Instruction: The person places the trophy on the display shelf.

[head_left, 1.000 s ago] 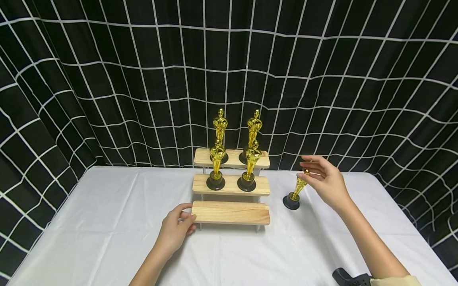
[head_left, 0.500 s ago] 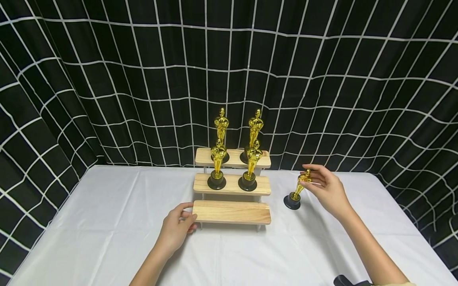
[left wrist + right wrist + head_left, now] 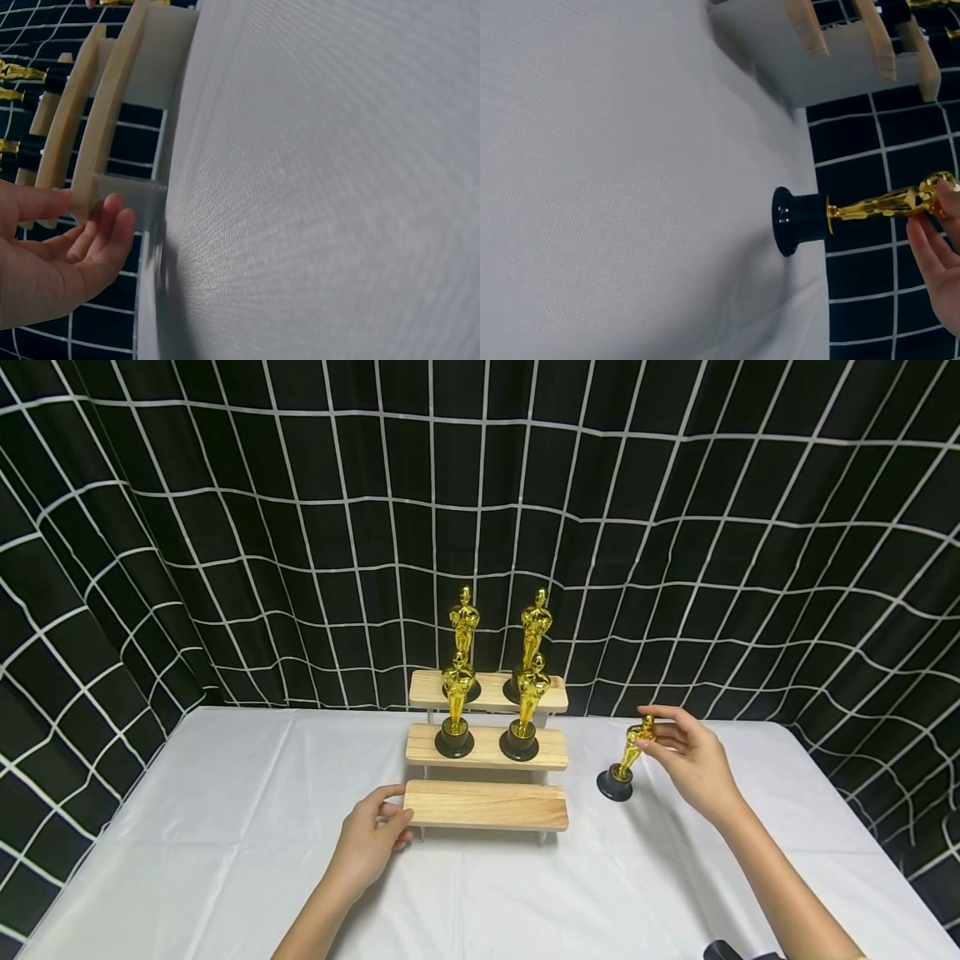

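Observation:
My left hand pinches the left end of the lowest wooden shelf of a three-tier display stand; in the left wrist view its thumb and fingers lie on either side of the board. To the right of the stand, my right hand holds a gold trophy statuette by its upper body, between thumb and fingers. That statuette leans slightly right over its round black base, which is close to the tablecloth. Two matching statuettes stand upright on the middle shelf.
Behind them, two more statuettes stand on the top shelf. A white cloth covers the table. Black fabric with a white grid hangs behind and at both sides. A black object shows beside my right forearm.
My right hand has come down from around the statuette's head to grip its upper body. The statuette has shifted slightly right. My left hand keeps its hold on the lowest shelf.

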`<move>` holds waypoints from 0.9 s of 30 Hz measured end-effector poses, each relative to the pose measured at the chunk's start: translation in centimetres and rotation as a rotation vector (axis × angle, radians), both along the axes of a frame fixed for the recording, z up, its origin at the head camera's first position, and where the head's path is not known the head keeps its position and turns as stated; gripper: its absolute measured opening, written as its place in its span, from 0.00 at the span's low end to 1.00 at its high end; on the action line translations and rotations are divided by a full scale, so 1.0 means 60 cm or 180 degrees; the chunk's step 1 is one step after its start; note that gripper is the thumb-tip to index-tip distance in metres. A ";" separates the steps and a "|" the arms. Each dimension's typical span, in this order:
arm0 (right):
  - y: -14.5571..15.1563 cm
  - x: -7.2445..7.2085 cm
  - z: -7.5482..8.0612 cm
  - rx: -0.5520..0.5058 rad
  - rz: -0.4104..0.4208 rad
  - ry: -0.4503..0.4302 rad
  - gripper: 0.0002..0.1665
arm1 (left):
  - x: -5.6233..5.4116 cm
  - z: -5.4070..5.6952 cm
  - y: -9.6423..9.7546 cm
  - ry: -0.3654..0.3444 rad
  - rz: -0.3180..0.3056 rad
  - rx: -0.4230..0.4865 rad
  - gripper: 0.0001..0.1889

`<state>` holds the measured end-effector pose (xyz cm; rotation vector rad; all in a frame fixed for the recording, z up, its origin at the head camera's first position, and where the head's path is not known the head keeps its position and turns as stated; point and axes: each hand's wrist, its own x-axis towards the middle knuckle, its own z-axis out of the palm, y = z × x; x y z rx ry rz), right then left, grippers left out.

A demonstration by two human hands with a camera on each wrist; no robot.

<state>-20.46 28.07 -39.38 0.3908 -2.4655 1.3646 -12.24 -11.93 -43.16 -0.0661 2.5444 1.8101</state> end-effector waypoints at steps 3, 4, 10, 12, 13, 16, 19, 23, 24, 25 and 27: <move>0.000 0.001 0.005 0.0011 -0.0021 -0.0011 0.26 | 0.000 0.001 0.000 0.0009 -0.0009 0.0001 0.22; 0.000 0.002 0.007 0.0022 -0.0033 -0.0016 0.27 | 0.001 0.001 0.000 0.0013 -0.0011 0.0001 0.22; -0.003 0.008 0.020 0.0107 -0.0098 -0.0044 0.27 | 0.002 0.003 0.000 0.0014 -0.0013 0.0005 0.22; -0.004 0.010 0.024 0.0114 -0.0099 -0.0038 0.27 | 0.001 0.002 0.000 0.0014 -0.0011 0.0008 0.22; -0.005 0.011 0.025 0.0117 -0.0097 -0.0021 0.27 | 0.001 0.002 0.000 0.0015 -0.0011 0.0012 0.22; -0.008 0.015 0.031 0.0134 -0.0102 0.0033 0.27 | 0.001 0.001 0.000 0.0012 -0.0008 0.0022 0.21; -0.012 0.021 0.037 0.0150 -0.0108 0.0067 0.27 | 0.001 0.000 0.000 0.0014 -0.0008 0.0030 0.21; -0.018 0.029 0.046 0.0140 -0.0099 0.0086 0.27 | 0.001 0.000 0.000 0.0012 -0.0009 0.0039 0.21; -0.020 0.031 0.049 0.0129 -0.0089 0.0091 0.27 | 0.001 0.000 0.000 0.0009 -0.0010 0.0045 0.21; -0.022 0.033 0.051 0.0117 -0.0081 0.0099 0.27 | 0.001 0.000 0.000 0.0006 -0.0010 0.0055 0.21; -0.026 0.037 0.057 0.0080 -0.0052 0.0123 0.27 | 0.001 0.000 0.000 -0.0004 -0.0006 0.0074 0.22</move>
